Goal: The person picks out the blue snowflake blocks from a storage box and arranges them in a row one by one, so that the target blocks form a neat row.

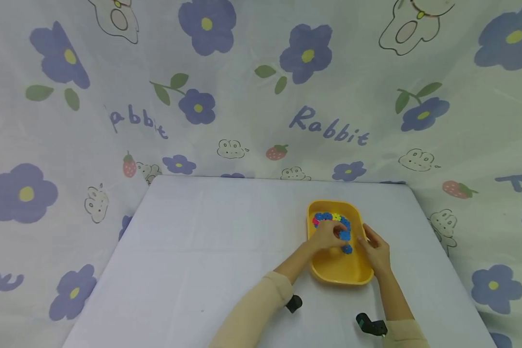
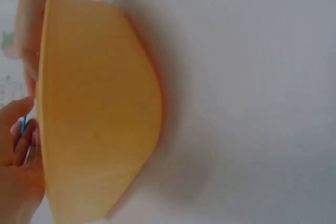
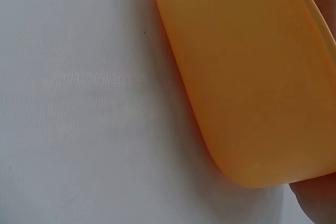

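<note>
A yellow tray (image 1: 338, 275) with raised walls holds a curved row of small flower-shaped plastic pieces (image 1: 327, 216), blue, yellow and pink. My left hand (image 1: 326, 235) reaches over the tray's left side and pinches a light blue flower piece (image 1: 344, 235). Just below it in the tray is a darker blue flower piece (image 1: 347, 249). In the left wrist view a thin blue edge shows between the left hand's (image 2: 18, 156) thumb and fingers. My right hand (image 1: 376, 251) grips the right wall of the tray, fingers at the rim. The tray's wall hides much of both hands in the wrist views.
The tray stands on a white-covered table (image 1: 191, 251), toward its right side. A patterned curtain (image 1: 243, 96) with flowers and rabbits hangs behind and at both sides. Black wrist devices (image 1: 369, 325) sit near both sleeves.
</note>
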The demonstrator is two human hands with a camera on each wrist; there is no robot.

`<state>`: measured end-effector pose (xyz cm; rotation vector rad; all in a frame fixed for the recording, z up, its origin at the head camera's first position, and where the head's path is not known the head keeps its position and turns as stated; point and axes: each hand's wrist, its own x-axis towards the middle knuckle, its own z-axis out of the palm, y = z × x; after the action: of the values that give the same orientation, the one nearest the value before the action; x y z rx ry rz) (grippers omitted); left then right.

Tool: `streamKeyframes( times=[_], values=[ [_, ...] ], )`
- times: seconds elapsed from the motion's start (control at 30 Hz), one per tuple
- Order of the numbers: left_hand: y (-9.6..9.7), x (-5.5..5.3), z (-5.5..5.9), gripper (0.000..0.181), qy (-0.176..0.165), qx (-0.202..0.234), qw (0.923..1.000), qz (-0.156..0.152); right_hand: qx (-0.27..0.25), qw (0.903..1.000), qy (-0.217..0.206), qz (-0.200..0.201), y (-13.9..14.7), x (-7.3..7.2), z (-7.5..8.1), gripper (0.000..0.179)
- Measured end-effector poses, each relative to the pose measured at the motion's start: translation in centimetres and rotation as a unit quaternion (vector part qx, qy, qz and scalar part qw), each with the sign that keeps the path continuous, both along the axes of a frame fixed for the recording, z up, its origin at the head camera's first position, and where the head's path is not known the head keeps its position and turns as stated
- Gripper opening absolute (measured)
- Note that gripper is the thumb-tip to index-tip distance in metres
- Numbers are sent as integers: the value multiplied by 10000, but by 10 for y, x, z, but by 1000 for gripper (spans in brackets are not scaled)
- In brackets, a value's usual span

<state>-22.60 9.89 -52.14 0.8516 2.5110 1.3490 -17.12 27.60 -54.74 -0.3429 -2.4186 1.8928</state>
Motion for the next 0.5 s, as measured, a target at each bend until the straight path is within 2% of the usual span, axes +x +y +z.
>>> streamKeyframes(
  times=[0.17,0.3,0.5],
  values=[
    [-22,-8,10,34,-46,660,9977,166,-43,9999,-146,-69,-1,-2,0,56],
    [-44,-13,18,34,-133,1124,9928,385,39,9998,-183,-92,0,-2,0,56],
    [-82,-21,29,34,-181,1579,9848,704,68,9997,-238,-58,1,-2,2,56]
  ],
)
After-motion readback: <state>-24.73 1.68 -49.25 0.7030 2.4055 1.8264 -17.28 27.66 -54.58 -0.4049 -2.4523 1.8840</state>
